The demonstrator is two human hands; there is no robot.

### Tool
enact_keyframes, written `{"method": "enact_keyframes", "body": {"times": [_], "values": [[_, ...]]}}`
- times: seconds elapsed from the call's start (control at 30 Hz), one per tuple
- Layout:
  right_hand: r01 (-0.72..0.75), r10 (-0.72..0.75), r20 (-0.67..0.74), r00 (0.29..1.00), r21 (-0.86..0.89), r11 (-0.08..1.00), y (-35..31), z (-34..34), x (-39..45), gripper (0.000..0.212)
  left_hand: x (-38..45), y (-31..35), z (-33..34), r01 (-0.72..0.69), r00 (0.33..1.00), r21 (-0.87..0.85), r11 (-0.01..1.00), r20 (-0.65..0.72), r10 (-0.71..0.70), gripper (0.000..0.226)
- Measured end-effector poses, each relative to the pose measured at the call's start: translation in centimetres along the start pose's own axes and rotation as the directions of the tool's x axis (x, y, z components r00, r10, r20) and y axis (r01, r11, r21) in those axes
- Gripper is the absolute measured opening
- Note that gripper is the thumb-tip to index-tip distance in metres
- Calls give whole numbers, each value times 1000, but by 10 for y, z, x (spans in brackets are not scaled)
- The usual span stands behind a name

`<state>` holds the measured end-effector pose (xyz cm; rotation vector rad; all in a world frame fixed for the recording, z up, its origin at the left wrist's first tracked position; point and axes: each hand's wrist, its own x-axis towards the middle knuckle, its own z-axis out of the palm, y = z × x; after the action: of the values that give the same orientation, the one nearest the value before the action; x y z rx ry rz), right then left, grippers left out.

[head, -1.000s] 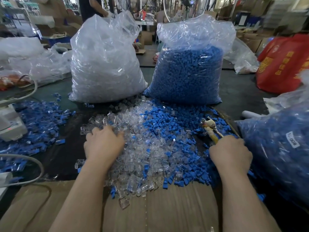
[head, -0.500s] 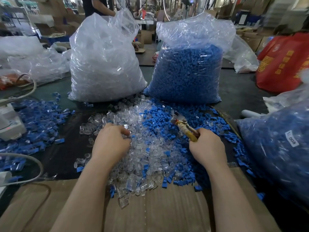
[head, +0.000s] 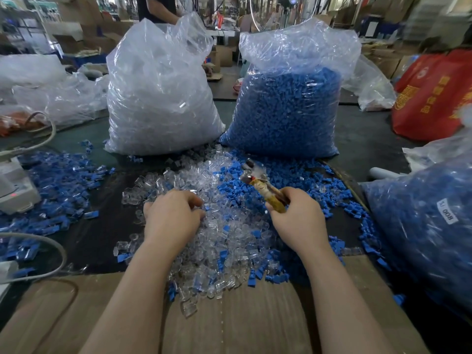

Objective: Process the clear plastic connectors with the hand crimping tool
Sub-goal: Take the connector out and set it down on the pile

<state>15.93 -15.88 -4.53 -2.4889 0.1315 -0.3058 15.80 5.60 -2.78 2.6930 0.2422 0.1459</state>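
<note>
A heap of clear plastic connectors [head: 219, 241] mixed with blue caps [head: 286, 180] covers the middle of the dark table. My right hand [head: 297, 218] grips the yellow-wrapped handles of the hand crimping tool [head: 260, 183], whose metal jaws point up and left over the heap. My left hand [head: 173, 215] rests on the left side of the clear pile with its fingers curled into the connectors; what the fingertips pinch is hidden.
A big bag of clear parts [head: 158, 93] and a bag of blue parts [head: 288, 103] stand behind the heap. Another blue-filled bag [head: 424, 226] crowds the right. Loose blue pieces [head: 56, 180], a white device [head: 15, 190] and cables lie left. Cardboard [head: 242, 325] covers the near edge.
My right hand has lifted the crimping tool from the right side and carried it left toward the heap's middle. My left hand slid slightly right, its fingers curling into the clear connectors.
</note>
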Motion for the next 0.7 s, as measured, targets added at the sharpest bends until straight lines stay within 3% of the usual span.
{"method": "enact_keyframes", "body": {"times": [0.2, 0.47, 0.7], "values": [[0, 8, 43, 999, -190, 982, -5, 7, 1, 16, 1, -1, 1, -20, 1000, -59, 998, 0, 20, 24], [9, -4, 40, 999, -138, 990, -6, 8, 1, 14, 0, 2, 2, -57, 998, -73, 996, -36, 55, 16], [-17, 16, 3, 1000, 35, 999, -5, 3, 1, 18, -2, 4, -1, -23, 998, -423, 906, -58, -2, 16]]}}
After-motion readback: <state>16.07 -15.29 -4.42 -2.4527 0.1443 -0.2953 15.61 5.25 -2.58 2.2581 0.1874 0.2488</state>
